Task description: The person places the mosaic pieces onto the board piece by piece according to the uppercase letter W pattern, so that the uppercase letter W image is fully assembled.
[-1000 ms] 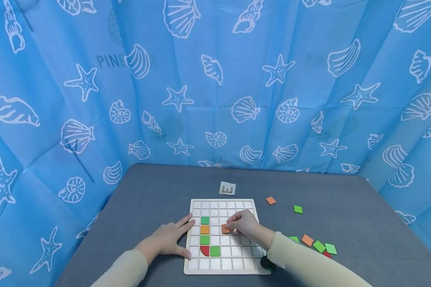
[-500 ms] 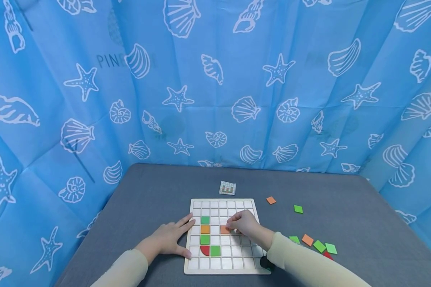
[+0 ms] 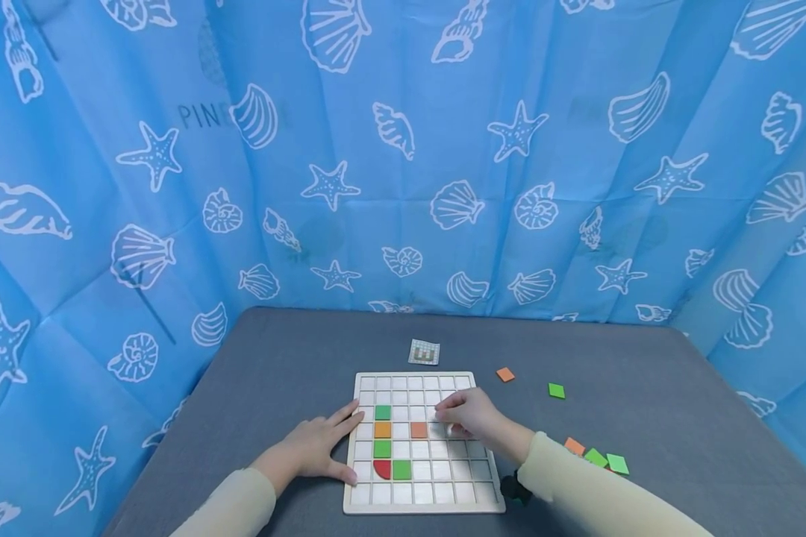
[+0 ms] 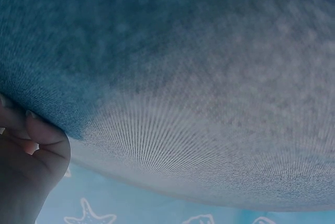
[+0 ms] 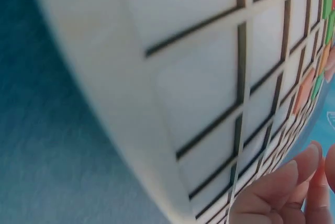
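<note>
A white grid board lies on the table. At its left edge rests my left hand, fingers spread and touching the frame. Over the board's right half is my right hand, fingers bent loosely with nothing between them, also seen as a right hand in the right wrist view. Just left of its fingertips an orange square tile sits in a cell. The left columns hold a green tile, an orange tile, a lighter green tile, a red quarter-circle tile and another green tile.
A small pattern card lies behind the board. To the right are a loose orange tile and a green tile. Several more tiles lie beside the right sleeve. A blue seashell curtain hangs behind the grey table.
The orange tile was slid slightly left into its cell. My right hand has let go of it and moved a little to the right. The left hand stays in place.
</note>
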`<action>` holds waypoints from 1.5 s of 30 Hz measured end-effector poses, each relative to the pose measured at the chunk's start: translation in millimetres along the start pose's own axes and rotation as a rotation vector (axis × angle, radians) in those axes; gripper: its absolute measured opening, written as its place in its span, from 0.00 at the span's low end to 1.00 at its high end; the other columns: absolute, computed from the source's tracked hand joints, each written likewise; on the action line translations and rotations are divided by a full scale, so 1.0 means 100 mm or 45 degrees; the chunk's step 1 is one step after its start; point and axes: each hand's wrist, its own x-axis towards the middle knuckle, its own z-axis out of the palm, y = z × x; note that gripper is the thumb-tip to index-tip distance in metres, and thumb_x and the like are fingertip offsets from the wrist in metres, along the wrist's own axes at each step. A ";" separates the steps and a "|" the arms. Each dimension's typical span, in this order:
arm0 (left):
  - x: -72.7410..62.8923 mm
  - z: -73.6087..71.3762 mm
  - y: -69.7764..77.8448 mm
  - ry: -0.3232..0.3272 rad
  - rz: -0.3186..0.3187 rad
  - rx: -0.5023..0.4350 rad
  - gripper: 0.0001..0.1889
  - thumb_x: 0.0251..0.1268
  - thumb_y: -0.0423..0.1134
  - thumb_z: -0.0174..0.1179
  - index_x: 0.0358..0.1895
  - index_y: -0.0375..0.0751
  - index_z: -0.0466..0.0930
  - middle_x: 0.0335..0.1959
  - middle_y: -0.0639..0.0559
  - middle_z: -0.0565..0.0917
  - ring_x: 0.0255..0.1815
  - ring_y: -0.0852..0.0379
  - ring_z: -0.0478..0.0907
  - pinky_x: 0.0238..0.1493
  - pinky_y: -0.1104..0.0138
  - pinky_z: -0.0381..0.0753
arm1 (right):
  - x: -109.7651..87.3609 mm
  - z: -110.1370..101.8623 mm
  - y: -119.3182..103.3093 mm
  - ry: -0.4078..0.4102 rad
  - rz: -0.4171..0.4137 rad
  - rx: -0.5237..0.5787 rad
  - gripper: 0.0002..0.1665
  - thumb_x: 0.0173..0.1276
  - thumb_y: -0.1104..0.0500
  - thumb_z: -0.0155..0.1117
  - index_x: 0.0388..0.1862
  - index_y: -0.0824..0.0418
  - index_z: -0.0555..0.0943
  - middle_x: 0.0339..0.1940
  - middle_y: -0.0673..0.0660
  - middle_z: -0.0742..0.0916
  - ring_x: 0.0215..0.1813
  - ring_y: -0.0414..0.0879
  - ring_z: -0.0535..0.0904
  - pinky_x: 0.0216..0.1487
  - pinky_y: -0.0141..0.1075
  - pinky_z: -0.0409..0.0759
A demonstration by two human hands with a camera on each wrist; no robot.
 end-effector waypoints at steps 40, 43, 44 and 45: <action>0.01 0.03 -0.02 0.023 -0.001 0.017 0.55 0.45 0.71 0.65 0.77 0.50 0.57 0.79 0.53 0.51 0.65 0.39 0.67 0.57 0.43 0.68 | -0.11 -1.00 0.05 0.051 -0.162 -0.037 0.13 0.69 0.59 0.65 0.47 0.67 0.83 0.42 0.60 0.86 0.39 0.56 0.78 0.40 0.46 0.75; 0.00 0.02 -0.01 0.023 0.001 0.019 0.55 0.46 0.71 0.65 0.77 0.50 0.57 0.78 0.53 0.51 0.65 0.39 0.67 0.57 0.43 0.68 | -0.11 -1.08 0.08 0.052 -0.175 -0.050 0.16 0.69 0.58 0.65 0.49 0.69 0.82 0.44 0.59 0.85 0.42 0.57 0.77 0.41 0.46 0.75; 0.00 0.02 0.00 0.023 0.003 0.017 0.55 0.46 0.71 0.65 0.77 0.49 0.57 0.78 0.53 0.51 0.65 0.39 0.67 0.57 0.43 0.68 | -0.12 -1.11 0.09 0.056 -0.176 -0.050 0.16 0.69 0.58 0.65 0.49 0.69 0.82 0.45 0.59 0.85 0.43 0.57 0.77 0.41 0.46 0.75; 0.00 0.02 0.01 0.023 0.004 0.015 0.55 0.46 0.71 0.65 0.77 0.49 0.57 0.78 0.53 0.51 0.65 0.39 0.67 0.57 0.43 0.68 | -0.12 -1.14 0.10 0.058 -0.185 -0.056 0.17 0.70 0.58 0.64 0.49 0.69 0.82 0.45 0.58 0.85 0.44 0.57 0.77 0.41 0.46 0.75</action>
